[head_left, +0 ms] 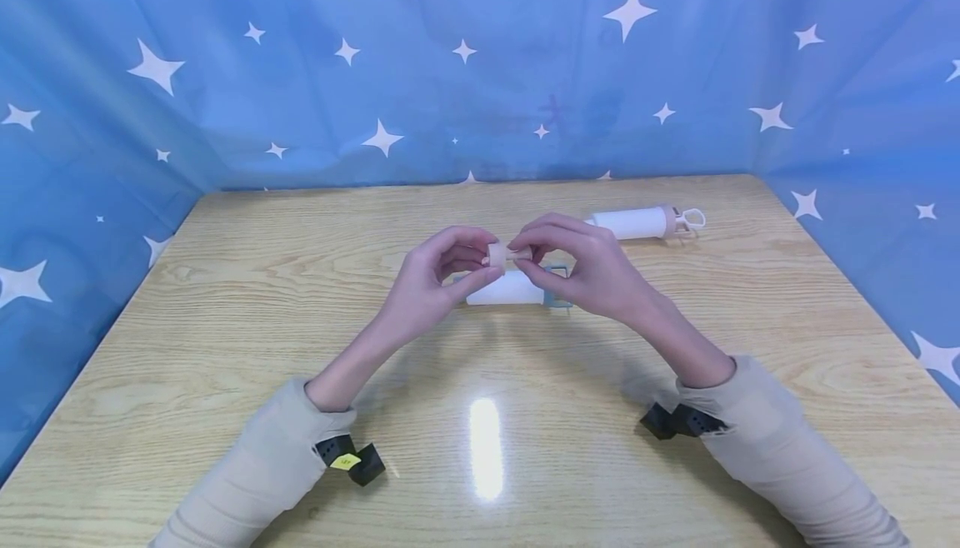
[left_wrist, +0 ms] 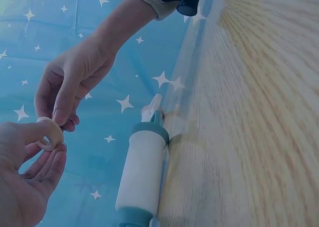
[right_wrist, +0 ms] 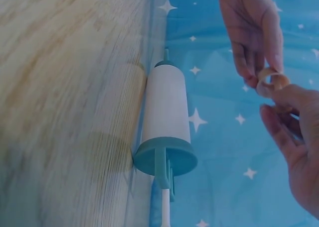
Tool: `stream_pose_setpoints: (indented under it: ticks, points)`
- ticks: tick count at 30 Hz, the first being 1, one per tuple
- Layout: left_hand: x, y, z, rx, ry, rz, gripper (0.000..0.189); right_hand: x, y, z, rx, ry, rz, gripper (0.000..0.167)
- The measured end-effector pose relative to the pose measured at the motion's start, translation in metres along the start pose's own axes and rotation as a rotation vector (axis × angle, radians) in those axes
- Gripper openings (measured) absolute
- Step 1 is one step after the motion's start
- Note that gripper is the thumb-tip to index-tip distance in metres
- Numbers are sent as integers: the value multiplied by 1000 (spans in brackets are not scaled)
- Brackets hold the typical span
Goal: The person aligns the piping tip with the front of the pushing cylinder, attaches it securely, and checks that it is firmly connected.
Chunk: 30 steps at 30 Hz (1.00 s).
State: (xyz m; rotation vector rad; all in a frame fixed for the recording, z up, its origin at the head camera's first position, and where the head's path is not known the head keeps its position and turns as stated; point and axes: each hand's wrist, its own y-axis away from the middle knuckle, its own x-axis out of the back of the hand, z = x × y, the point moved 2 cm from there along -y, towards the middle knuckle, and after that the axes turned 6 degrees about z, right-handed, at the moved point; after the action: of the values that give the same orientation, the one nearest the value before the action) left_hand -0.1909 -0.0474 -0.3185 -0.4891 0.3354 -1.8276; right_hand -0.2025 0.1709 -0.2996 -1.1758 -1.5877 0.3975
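Above the middle of the table, both hands meet at a small beige ring-shaped cap (head_left: 497, 255) with a narrow stem. My left hand (head_left: 437, 271) pinches the ring between thumb and fingers. On the narrow end, the thumb and fingertips of my right hand (head_left: 588, 265) close in a pinch. The cap's open, hollow side shows in the left wrist view. Lying on the table below the hands is a white, syringe-like tube (head_left: 504, 288) with teal ends, partly covered by them in the head view. Its teal flange (right_wrist: 167, 155) and a white rod show in the right wrist view.
Farther back and to the right lies a second white tube (head_left: 630, 223) with a pinkish end and a looped handle (head_left: 691, 218). The wooden table (head_left: 225, 323) meets a blue star-patterned curtain (head_left: 300, 98) at the back and sides.
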Motion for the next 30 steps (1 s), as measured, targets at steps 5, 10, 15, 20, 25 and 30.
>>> stream_pose_setpoints:
  ticks: [5, 10, 15, 20, 25, 30]
  points:
    - [0, 0, 0, 2, -2, 4, 33, 0, -1, -2, -35, -16, -16, 26]
    - [0, -1, -1, -12, -6, 5, 33, 0, -1, -3, -54, -22, -25, 29]
    - [1, -1, -1, -19, -11, 10, 33, -1, -1, -4, -54, -43, -19, 30]
    - [1, 0, 0, -10, -2, 14, 33, -2, -1, -3, -45, -83, -19, 31]
    - [1, -1, 0, -7, 3, 10, 33, -3, -1, -2, -57, -106, -33, 31]
    - [2, -1, -1, -16, 7, 4, 33, -4, 0, -2, -79, -146, -60, 32]
